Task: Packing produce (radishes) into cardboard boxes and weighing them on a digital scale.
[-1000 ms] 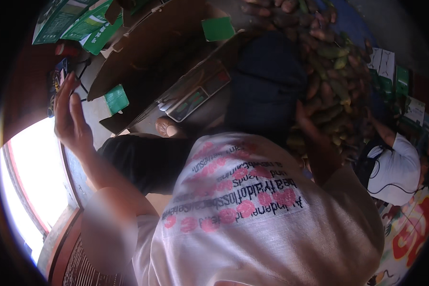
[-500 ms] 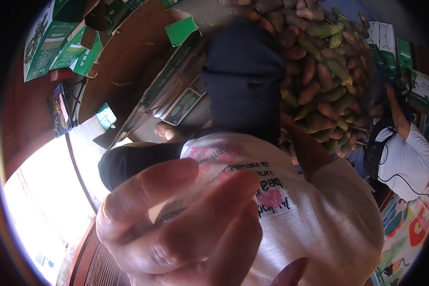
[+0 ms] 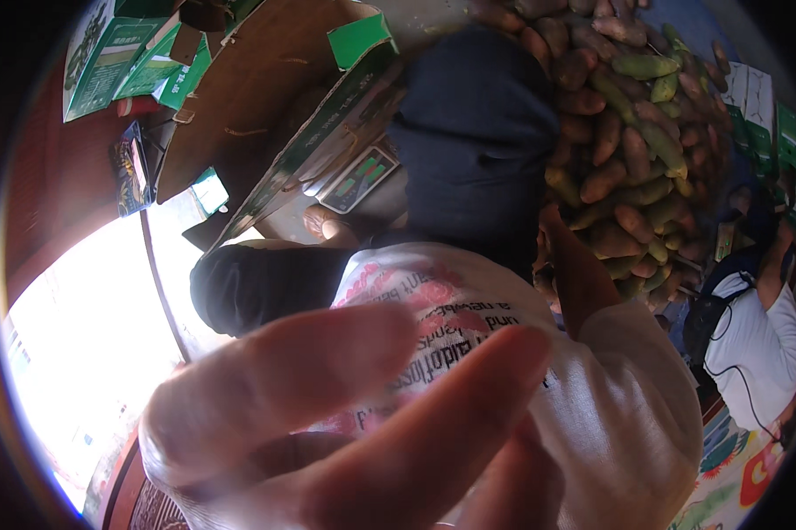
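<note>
My left hand (image 3: 371, 464) is raised close to the camera, large and blurred at the bottom. Its bent fingers are spread apart, and nothing shows between them. Behind it lies my white shirt with pink and black print (image 3: 433, 300). My right forearm (image 3: 583, 274) reaches past my dark-trousered knee (image 3: 477, 141) to the edge of a heap of long reddish-brown and green vegetables (image 3: 628, 159), whose kind I cannot make out. The knee and shadow hide the right hand's fingers.
A large open cardboard box (image 3: 239, 106) stands left of my knee, with a digital scale (image 3: 358, 181) by it. Green printed cartons (image 3: 120, 62) sit far left. A person in a white shirt (image 3: 751, 353) is at the right, near more cartons (image 3: 751, 106). Bright light fills the left.
My left hand's fingers have spread farther apart, their tips shifting right. The surroundings have slid slightly right in view. My right arm stays beside the heap.
</note>
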Demonstrator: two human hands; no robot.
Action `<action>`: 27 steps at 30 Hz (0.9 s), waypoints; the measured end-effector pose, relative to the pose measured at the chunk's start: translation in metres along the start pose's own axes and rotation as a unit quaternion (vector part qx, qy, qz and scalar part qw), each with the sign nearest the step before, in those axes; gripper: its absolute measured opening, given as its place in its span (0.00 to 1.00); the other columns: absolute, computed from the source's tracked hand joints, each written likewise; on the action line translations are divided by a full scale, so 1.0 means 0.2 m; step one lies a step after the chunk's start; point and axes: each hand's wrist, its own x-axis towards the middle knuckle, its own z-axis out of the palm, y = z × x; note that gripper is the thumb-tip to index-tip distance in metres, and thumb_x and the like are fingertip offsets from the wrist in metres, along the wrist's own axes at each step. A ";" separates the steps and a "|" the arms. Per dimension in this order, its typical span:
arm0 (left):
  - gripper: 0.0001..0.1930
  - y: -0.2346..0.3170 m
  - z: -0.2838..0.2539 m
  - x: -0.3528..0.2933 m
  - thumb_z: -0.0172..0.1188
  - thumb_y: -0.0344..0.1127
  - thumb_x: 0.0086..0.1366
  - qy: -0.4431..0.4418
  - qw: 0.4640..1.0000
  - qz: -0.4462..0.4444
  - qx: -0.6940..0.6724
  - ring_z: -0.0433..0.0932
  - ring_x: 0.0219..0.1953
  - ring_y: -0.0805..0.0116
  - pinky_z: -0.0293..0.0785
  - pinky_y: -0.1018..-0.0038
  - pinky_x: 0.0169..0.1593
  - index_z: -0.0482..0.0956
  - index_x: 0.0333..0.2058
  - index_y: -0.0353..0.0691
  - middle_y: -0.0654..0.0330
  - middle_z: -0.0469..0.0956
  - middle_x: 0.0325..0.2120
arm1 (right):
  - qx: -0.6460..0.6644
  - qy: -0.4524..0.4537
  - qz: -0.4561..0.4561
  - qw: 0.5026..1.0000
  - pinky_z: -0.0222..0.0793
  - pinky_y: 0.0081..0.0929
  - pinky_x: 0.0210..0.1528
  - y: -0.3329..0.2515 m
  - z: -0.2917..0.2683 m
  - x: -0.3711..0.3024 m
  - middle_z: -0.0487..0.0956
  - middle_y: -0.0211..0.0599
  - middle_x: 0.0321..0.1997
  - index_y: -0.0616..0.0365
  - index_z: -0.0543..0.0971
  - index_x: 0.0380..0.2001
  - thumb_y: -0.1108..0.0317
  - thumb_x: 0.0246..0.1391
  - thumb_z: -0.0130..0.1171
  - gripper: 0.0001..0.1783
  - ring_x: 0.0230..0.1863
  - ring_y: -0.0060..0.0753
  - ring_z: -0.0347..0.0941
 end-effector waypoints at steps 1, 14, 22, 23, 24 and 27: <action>0.11 0.01 -0.06 -0.12 0.63 0.46 0.65 0.011 1.000 -0.018 0.010 0.80 0.45 0.58 0.72 0.56 0.57 0.77 0.45 0.58 0.63 0.82 0.39 | 0.095 -0.043 0.014 0.994 0.69 0.41 0.65 -0.04 0.04 0.04 0.75 0.60 0.62 0.76 0.64 0.64 0.48 0.54 0.67 0.47 0.65 0.53 0.73; 0.10 -0.13 -0.03 -0.15 0.65 0.45 0.62 0.068 0.998 -0.016 -0.005 0.81 0.43 0.59 0.73 0.58 0.56 0.78 0.41 0.56 0.64 0.83 0.37 | -0.464 -0.079 -0.093 0.878 0.73 0.46 0.60 0.85 -0.03 0.95 0.78 0.59 0.58 0.68 0.66 0.62 0.55 0.57 0.61 0.37 0.59 0.56 0.77; 0.10 -0.13 -0.05 -0.04 0.66 0.44 0.59 0.122 0.991 0.026 -0.044 0.81 0.41 0.59 0.74 0.59 0.54 0.78 0.38 0.55 0.62 0.83 0.35 | 0.018 0.104 -0.035 0.994 0.72 0.48 0.61 0.47 0.21 0.39 0.76 0.60 0.59 0.66 0.60 0.66 0.58 0.56 0.62 0.40 0.61 0.57 0.75; 0.10 -0.20 -0.07 -0.16 0.67 0.43 0.58 0.159 0.984 0.036 -0.073 0.82 0.41 0.59 0.75 0.59 0.53 0.78 0.37 0.54 0.62 0.83 0.35 | 0.069 0.143 -0.037 0.987 0.72 0.49 0.61 0.35 0.10 0.36 0.76 0.61 0.60 0.65 0.60 0.66 0.58 0.55 0.63 0.41 0.61 0.58 0.75; 0.10 -0.28 -0.07 -0.24 0.67 0.43 0.57 0.191 0.976 0.041 -0.098 0.82 0.40 0.59 0.75 0.59 0.52 0.78 0.36 0.54 0.61 0.83 0.35 | 0.058 0.153 -0.049 0.985 0.72 0.49 0.61 0.28 -0.04 0.32 0.76 0.61 0.60 0.65 0.60 0.66 0.58 0.55 0.63 0.41 0.61 0.58 0.75; 0.10 -0.46 -0.03 -0.31 0.68 0.42 0.55 0.269 0.948 0.061 -0.160 0.82 0.39 0.59 0.77 0.59 0.50 0.77 0.34 0.53 0.59 0.84 0.34 | -0.025 0.256 -0.162 0.952 0.72 0.50 0.61 0.02 -0.43 0.13 0.73 0.62 0.62 0.65 0.51 0.70 0.61 0.51 0.68 0.51 0.62 0.60 0.73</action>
